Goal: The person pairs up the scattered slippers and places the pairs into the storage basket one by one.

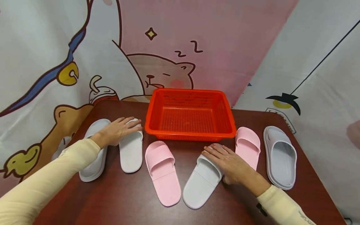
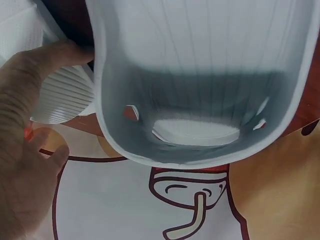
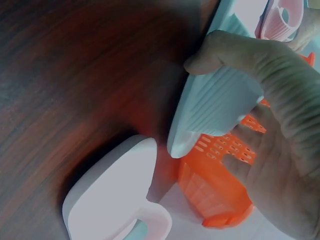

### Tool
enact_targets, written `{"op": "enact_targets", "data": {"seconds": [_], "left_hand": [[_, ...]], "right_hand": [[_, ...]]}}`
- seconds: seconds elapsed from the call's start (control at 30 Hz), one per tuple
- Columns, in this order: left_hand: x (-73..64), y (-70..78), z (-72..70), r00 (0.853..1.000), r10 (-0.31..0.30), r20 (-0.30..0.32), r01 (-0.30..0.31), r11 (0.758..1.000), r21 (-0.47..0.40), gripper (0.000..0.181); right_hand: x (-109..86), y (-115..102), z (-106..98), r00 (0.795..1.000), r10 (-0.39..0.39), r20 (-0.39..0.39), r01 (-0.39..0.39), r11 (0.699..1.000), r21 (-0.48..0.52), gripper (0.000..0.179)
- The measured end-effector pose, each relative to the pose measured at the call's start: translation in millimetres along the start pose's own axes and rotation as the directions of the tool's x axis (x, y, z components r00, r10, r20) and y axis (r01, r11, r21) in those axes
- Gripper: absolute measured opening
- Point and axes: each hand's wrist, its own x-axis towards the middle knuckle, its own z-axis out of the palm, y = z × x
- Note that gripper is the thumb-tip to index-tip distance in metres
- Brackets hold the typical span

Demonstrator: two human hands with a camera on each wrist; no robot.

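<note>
In the head view my left hand (image 1: 116, 131) lies over the toe end and strap of a white slipper (image 1: 131, 157), its fingers extended. The left wrist view shows that thumb at the slipper's edge, beside a larger grey-white closed-toe slipper (image 2: 200, 40). My right hand (image 1: 229, 164) spreads across the strap of a light grey slipper (image 1: 200, 186), fingers reaching over its toe. In the right wrist view the thumb is right at this slipper's side edge. A pink slipper (image 1: 165, 181) lies between the two hands, and another pink slipper (image 1: 247, 143) is partly hidden behind the right hand.
A red-orange plastic basket (image 1: 191, 135) stands at the back middle of the dark brown table (image 1: 118, 203). Another grey closed-toe slipper (image 1: 281, 159) lies at the far right. A cartoon-printed curtain (image 1: 225, 37) hangs behind the table.
</note>
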Motion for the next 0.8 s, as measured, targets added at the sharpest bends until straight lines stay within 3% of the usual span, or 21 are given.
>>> {"op": "enact_targets", "data": {"seconds": [0.3, 0.47, 0.6, 0.8], "left_hand": [[-2.6, -2.4, 0.9, 1.0, 0.019, 0.016, -0.02, 0.999, 0.027, 0.105], [0.8, 2.5, 1.8, 0.997, 0.013, 0.072, -0.018, 0.997, 0.077, 0.119], [3.1, 3.2, 2.4, 0.996, 0.007, 0.089, -0.018, 0.992, 0.122, 0.125], [-1.5, -2.3, 0.4, 0.998, 0.022, 0.059, -0.026, 0.998, 0.066, 0.112]], "right_hand": [[4.8, -0.2, 2.6, 0.999, -0.028, -0.025, 0.027, 0.999, -0.02, 0.121], [11.2, -4.3, 0.1, 0.999, -0.027, 0.03, 0.03, 0.993, -0.11, 0.117], [11.9, -5.4, 0.3, 0.998, -0.016, 0.062, 0.024, 0.992, -0.124, 0.12], [6.5, 0.2, 5.4, 0.999, -0.034, 0.022, 0.036, 0.996, -0.085, 0.12]]}}
